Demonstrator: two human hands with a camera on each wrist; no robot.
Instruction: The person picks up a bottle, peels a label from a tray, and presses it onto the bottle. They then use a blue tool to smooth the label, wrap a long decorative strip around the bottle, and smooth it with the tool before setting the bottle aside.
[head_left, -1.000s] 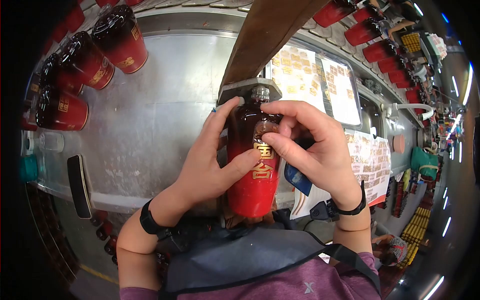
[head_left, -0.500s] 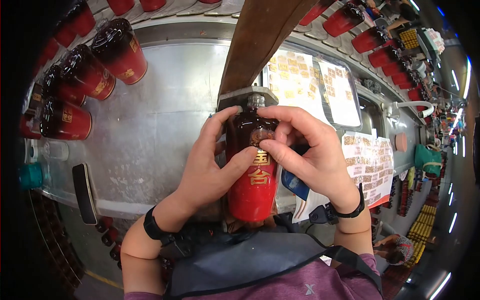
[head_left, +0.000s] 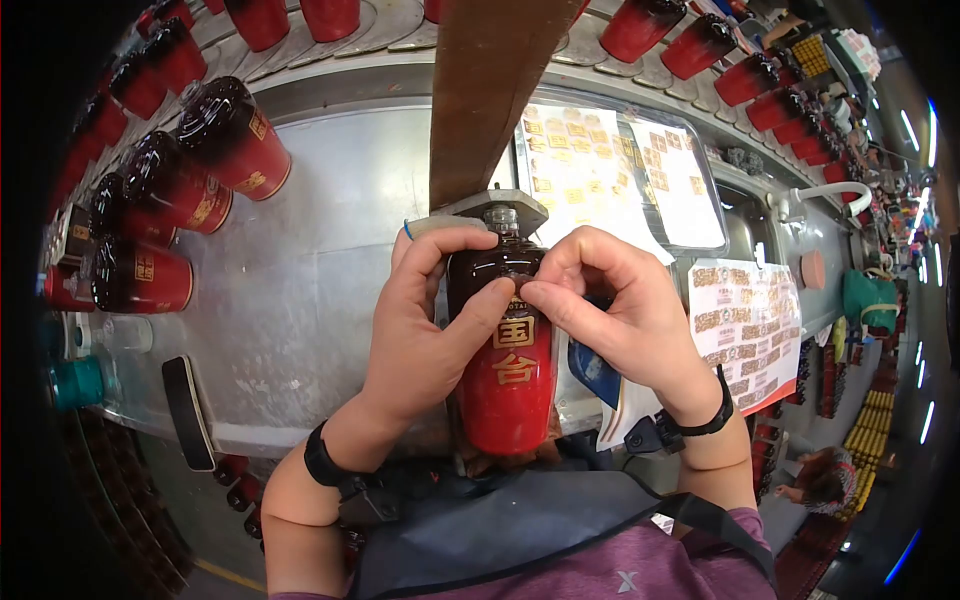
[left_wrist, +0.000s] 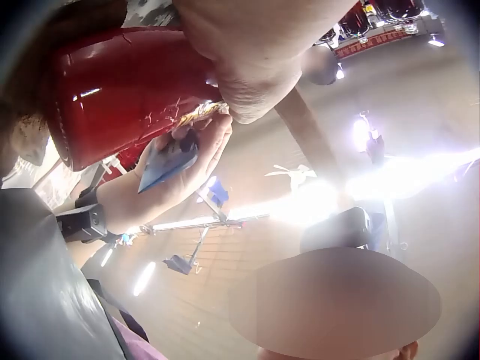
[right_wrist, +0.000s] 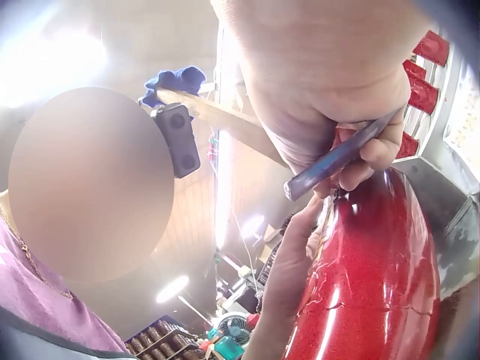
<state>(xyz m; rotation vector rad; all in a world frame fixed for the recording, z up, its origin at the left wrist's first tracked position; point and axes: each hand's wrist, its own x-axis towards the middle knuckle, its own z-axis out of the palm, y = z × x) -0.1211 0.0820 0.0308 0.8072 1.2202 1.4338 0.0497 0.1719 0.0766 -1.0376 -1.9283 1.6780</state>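
Note:
A glossy bottle [head_left: 505,410], red at the base and nearly black at the shoulder, lies with its clear neck away from me. Gold characters [head_left: 515,350] run down its front. My left hand [head_left: 425,310] grips the bottle's left side, index finger bent across the shoulder and thumb on the front. On the other side my right hand [head_left: 620,310] has thumb and forefinger together just above the characters, almost meeting the left thumb. Its other fingers curl round a flat blue scraper [right_wrist: 345,157]. What the right fingertips pinch is small; I cannot tell its kind.
A metal stop [head_left: 520,207] on a brown post [head_left: 480,110] stands at the bottle's neck. Sticker sheets [head_left: 745,320] lie to the right on the metal bench [head_left: 290,250]. More red bottles [head_left: 245,145] stand at the left, and a black-topped block [head_left: 188,412] lies near the front edge.
The right thumb and forefinger have closed together and moved in beside the left thumb above the characters. The left thumb has slid up from the characters. The head view has shifted slightly.

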